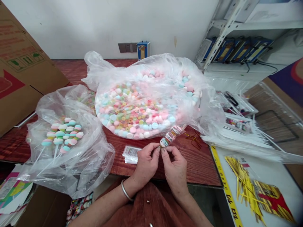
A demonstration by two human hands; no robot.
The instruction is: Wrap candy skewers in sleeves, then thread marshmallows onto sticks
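Observation:
Over the front of the table, my left hand (pixel 148 160) and my right hand (pixel 175 167) meet fingertip to fingertip. Both are closed, pinching a gold twist tie (pixel 160 146) at the neck of a candy pop in a printed clear wrapper (pixel 169 136). The pop tilts away from me to the upper right; its stick is hidden by my fingers. Beside my left hand lies a stack of flat printed clear bags (pixel 131 153). Loose gold twist ties (pixel 194 138) are scattered right of the pop.
A large clear bag of pastel candies (pixel 142 110) covers the table's middle. Unwrapped candy pops (pixel 63 134) rest on plastic at left, beside a cardboard box (pixel 26 63). At right are white sticks (pixel 239 142), yellow twist ties (pixel 245 183) and a shelf (pixel 227 28).

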